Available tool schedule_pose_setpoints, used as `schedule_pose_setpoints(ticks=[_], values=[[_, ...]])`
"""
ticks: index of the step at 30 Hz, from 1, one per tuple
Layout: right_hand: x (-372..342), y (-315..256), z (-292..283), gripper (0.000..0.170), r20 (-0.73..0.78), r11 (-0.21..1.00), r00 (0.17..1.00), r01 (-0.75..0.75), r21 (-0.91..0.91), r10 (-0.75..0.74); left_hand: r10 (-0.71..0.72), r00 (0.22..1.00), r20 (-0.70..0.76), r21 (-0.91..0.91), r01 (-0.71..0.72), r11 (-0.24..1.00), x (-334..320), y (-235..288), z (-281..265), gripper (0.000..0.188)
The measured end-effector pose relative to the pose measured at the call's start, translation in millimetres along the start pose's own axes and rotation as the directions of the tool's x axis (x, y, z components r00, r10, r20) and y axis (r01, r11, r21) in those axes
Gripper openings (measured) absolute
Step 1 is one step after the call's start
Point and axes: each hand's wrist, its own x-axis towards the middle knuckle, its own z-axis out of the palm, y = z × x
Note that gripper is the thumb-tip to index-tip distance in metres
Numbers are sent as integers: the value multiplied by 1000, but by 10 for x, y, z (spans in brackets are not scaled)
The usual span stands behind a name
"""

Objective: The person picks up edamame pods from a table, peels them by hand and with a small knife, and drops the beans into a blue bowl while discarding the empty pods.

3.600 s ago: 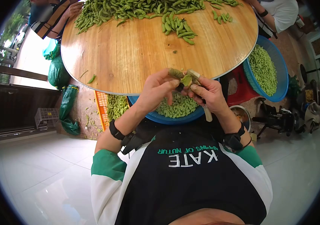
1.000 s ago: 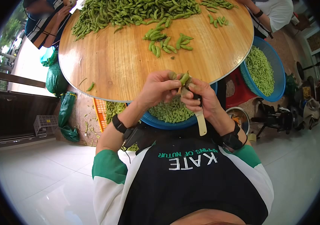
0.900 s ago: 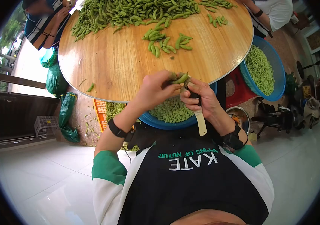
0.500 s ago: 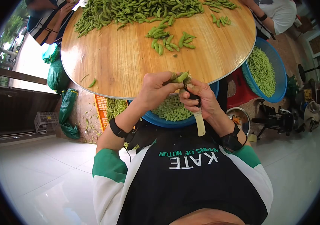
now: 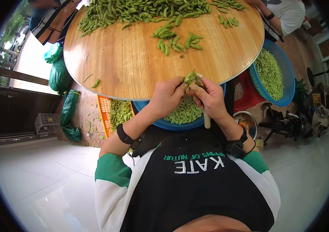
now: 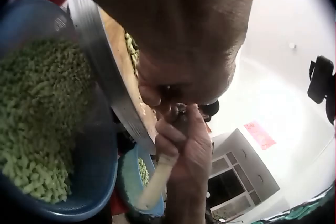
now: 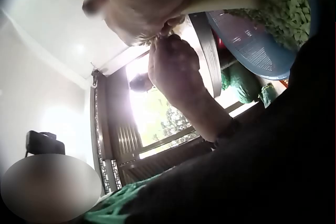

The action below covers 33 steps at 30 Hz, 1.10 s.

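Note:
Over the table's near edge both hands meet at a green pod (image 5: 190, 78). The left hand (image 5: 166, 96) pinches the pod between thumb and fingers. The right hand (image 5: 212, 99) curls round a tool whose pale handle (image 5: 207, 120) sticks out below the palm; its thumb is at the pod. In the left wrist view the pale handle (image 6: 155, 186) extends from the right hand (image 6: 185, 153). Beneath the hands is a blue basket (image 5: 163, 124) of shelled beans (image 5: 185, 111). What the tool's working end touches is hidden by fingers.
On the round wooden table (image 5: 114, 65) lie a large pile of pods (image 5: 133, 11) and a smaller cluster (image 5: 168, 36). A second blue basket (image 5: 287, 79) of beans stands right, an orange crate (image 5: 104, 110) left. Two other people are at the far side.
The left hand has shifted slightly right, closer to the right hand. The right hand has turned, so less of the pale handle shows. The pod stands more upright between them.

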Motion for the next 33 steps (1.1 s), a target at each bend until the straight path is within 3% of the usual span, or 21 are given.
schedule_pose_setpoints(ticks=[1, 3, 4, 6, 8, 10, 12, 18, 21, 23, 25, 29, 31, 33], values=[[14, 24, 35, 25, 0, 1000, 1000, -1, 1, 1, 209, 976, -67, 279, -183, 943, -13, -17, 35, 17], [91, 61, 98, 31, -165, 895, 905, 333, -297, -392, 236, 970, -67, 331, -201, 922, -62, 31, 69, 16], [104, 52, 73, 31, -166, 895, 905, 334, -296, -392, 255, 965, -65, 380, -212, 900, -90, 70, 75, 14], [101, 28, 1, 37, -14, 688, 856, 405, -602, -516, 237, 970, -52, 391, -199, 899, -118, 131, 72, 13], [70, -29, 33, 38, -9, 662, 844, 413, -625, -536, 223, 974, -42, 402, -188, 896, -125, 138, 80, 12], [65, -22, 37, 39, -6, 639, 834, 418, -646, -552, 322, 947, -10, 436, -285, 854, -144, 115, 113, 12], [96, 37, 0, 36, 149, 421, 734, 531, -735, -663, 304, 953, -16, 441, -266, 857, -184, 112, 147, 12], [75, 55, -37, 29, 168, 482, 796, 504, -717, -581, 282, 959, 3, 418, -257, 871, -221, 74, 183, 12], [96, 153, -18, 25, 163, 407, 757, 505, -762, -633, 246, 969, -14, 368, -224, 902, -246, -11, 246, 11], [58, 99, -10, 24, 169, 427, 762, 516, -743, -625, 238, 971, -27, 341, -215, 915, -260, -101, 255, 10], [34, 82, -6, 23, 174, 447, 768, 523, -725, -616, 126, 989, -73, 231, -106, 967, -259, -197, 252, 6], [29, 138, -51, 23, 218, 440, 774, 541, -717, -595, 223, 975, -21, 294, -207, 933, -290, -275, 210, 10], [19, 140, -73, 24, 230, 427, 770, 546, -721, -595, 274, 959, 80, 339, -284, 897, -338, -238, 177, 13], [-10, 126, -74, 25, 202, 470, 777, 541, -697, -596, 233, 972, 30, 299, -231, 926, -377, -260, 143, 12]])
